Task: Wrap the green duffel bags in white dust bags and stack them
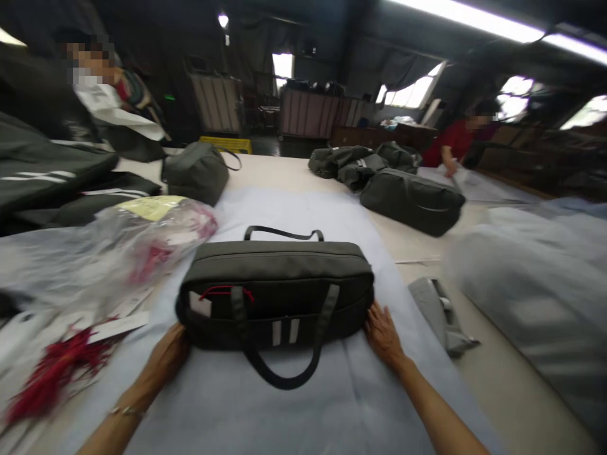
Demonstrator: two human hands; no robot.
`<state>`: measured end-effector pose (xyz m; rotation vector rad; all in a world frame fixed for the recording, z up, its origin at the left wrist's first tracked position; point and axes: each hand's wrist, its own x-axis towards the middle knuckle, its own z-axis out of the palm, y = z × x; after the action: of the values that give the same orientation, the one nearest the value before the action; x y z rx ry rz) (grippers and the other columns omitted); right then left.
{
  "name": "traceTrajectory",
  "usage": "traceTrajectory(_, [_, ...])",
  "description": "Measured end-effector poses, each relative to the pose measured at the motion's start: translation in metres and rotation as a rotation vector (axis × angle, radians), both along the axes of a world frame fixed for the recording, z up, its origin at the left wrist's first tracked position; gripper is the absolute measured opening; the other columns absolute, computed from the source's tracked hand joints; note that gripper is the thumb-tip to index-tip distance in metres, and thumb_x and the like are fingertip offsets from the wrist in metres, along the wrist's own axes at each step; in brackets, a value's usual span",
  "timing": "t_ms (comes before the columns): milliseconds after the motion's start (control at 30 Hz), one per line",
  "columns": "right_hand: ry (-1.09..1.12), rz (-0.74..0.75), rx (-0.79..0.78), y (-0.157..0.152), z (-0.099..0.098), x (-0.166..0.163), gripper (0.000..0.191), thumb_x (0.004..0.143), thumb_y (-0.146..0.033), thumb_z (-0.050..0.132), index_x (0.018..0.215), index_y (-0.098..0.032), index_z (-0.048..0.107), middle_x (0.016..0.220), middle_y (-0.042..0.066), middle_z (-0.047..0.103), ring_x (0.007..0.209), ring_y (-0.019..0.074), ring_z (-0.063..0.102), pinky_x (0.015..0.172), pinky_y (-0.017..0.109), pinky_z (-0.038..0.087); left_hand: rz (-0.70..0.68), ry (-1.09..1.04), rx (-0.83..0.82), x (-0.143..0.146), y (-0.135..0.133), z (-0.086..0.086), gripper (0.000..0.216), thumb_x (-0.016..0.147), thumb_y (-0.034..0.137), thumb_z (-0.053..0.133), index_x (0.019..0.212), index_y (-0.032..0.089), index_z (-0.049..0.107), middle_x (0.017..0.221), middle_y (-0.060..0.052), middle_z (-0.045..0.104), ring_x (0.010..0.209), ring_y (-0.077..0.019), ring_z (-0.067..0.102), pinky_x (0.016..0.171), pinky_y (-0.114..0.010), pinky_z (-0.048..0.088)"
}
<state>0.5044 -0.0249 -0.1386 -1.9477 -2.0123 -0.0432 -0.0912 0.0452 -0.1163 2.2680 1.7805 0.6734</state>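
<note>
A dark olive duffel bag [279, 291] sits upright in front of me on a pale cloth [303, 417]. Two white stripes mark its front, and one strap handle hangs forward while the other stands up behind. A white tag [200, 304] on a red cord hangs at the bag's upper left. My left hand [168, 354] rests against the bag's lower left end, its fingers mostly hidden by the bag. At the opposite end my right hand [383, 335] touches the bag with its fingers stretched out and apart.
Left are a clear plastic bag [118, 246], red tag cords [61, 373] and dark bags [42, 170]. More olive bags [412, 199] lie at the back right. A grey tape dispenser-like object [439, 313] and plastic sheeting [535, 303] are on the right. Two people work beyond.
</note>
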Motion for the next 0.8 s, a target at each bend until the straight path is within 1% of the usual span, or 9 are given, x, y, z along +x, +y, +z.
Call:
traceTrajectory(67, [0.075,0.015,0.006,-0.003,-0.014,0.009,0.039,0.085,-0.027,0.039,0.111,-0.019,0.067,0.128,0.012,0.065,0.137,0.0300,0.041,0.115,0.061,0.022,-0.007,0.100,-0.044,0.008,-0.010,0.004,0.049,0.083,0.028,0.029,0.114,0.024,0.068,0.117,-0.008,0.071,0.113,-0.0262,0.063,0.104,-0.042,0.047])
traceTrajectory(133, [0.195,0.008,0.001,-0.003,-0.029,0.020,0.034,0.079,-0.034,0.043,0.095,-0.024,0.071,0.119,0.010,0.069,0.138,0.0322,0.039,0.116,0.062,0.018,0.027,0.195,-0.089,0.012,-0.015,0.003,0.049,0.085,0.023,0.031,0.121,0.021,0.065,0.133,-0.009,0.062,0.128,-0.0252,0.053,0.115,-0.045,0.032])
traceTrajectory(200, [0.327,0.015,-0.022,0.000,-0.041,0.028,0.028,0.071,-0.041,0.048,0.083,-0.028,0.071,0.112,0.008,0.071,0.139,0.0345,0.036,0.117,0.062,0.014,0.077,0.265,-0.133,0.013,-0.018,0.001,0.050,0.089,0.021,0.030,0.129,0.020,0.060,0.144,-0.010,0.053,0.138,-0.0263,0.041,0.119,-0.051,0.021])
traceTrajectory(300, [0.516,-0.020,-0.033,0.001,-0.048,0.033,0.020,0.062,-0.043,0.055,0.072,-0.034,0.070,0.109,0.011,0.071,0.141,0.0336,0.033,0.122,0.052,0.008,0.119,0.323,-0.195,0.015,-0.019,0.002,0.049,0.093,0.023,0.032,0.137,0.024,0.053,0.153,-0.009,0.041,0.145,-0.0295,0.027,0.118,-0.059,0.013])
traceTrajectory(400, [0.539,-0.023,0.002,0.001,-0.046,0.030,0.018,0.061,-0.042,0.057,0.071,-0.035,0.071,0.109,0.015,0.070,0.141,0.0320,0.034,0.123,0.045,0.008,0.114,0.344,-0.248,0.015,-0.018,0.005,0.048,0.094,0.025,0.035,0.140,0.029,0.050,0.155,-0.006,0.037,0.147,-0.0316,0.021,0.117,-0.061,0.013])
traceTrajectory(533, [0.352,-0.001,0.030,0.007,-0.032,0.018,0.032,0.072,-0.044,0.046,0.086,-0.028,0.070,0.112,0.011,0.070,0.135,0.0321,0.044,0.118,0.059,0.017,0.095,0.344,-0.284,0.014,-0.013,0.008,0.048,0.093,0.022,0.036,0.136,0.033,0.054,0.155,-0.006,0.038,0.146,-0.0340,0.023,0.114,-0.066,0.013])
traceTrajectory(633, [0.289,-0.023,-0.037,0.014,-0.014,0.012,0.037,0.075,-0.040,0.044,0.097,-0.024,0.068,0.123,0.011,0.067,0.131,0.0323,0.047,0.112,0.063,0.024,0.085,0.312,-0.283,0.011,-0.007,0.016,0.044,0.088,0.021,0.043,0.126,0.032,0.063,0.149,-0.007,0.047,0.142,-0.0357,0.033,0.111,-0.068,0.020])
traceTrajectory(733, [0.352,-0.108,-0.107,0.023,0.018,0.009,0.042,0.077,-0.041,0.043,0.106,-0.022,0.067,0.125,0.012,0.066,0.124,0.0325,0.054,0.109,0.060,0.034,0.109,0.244,-0.234,0.006,0.005,0.040,0.042,0.083,0.019,0.045,0.117,0.029,0.068,0.130,-0.007,0.064,0.126,-0.0301,0.054,0.106,-0.056,0.040])
traceTrajectory(800, [0.454,-0.226,-0.074,0.029,0.052,0.005,0.049,0.080,-0.046,0.041,0.112,-0.020,0.066,0.124,0.012,0.066,0.119,0.0313,0.058,0.106,0.054,0.040,0.177,0.185,-0.153,0.004,0.014,0.066,0.043,0.086,0.020,0.039,0.121,0.021,0.064,0.121,-0.011,0.069,0.115,-0.0268,0.062,0.101,-0.047,0.047])
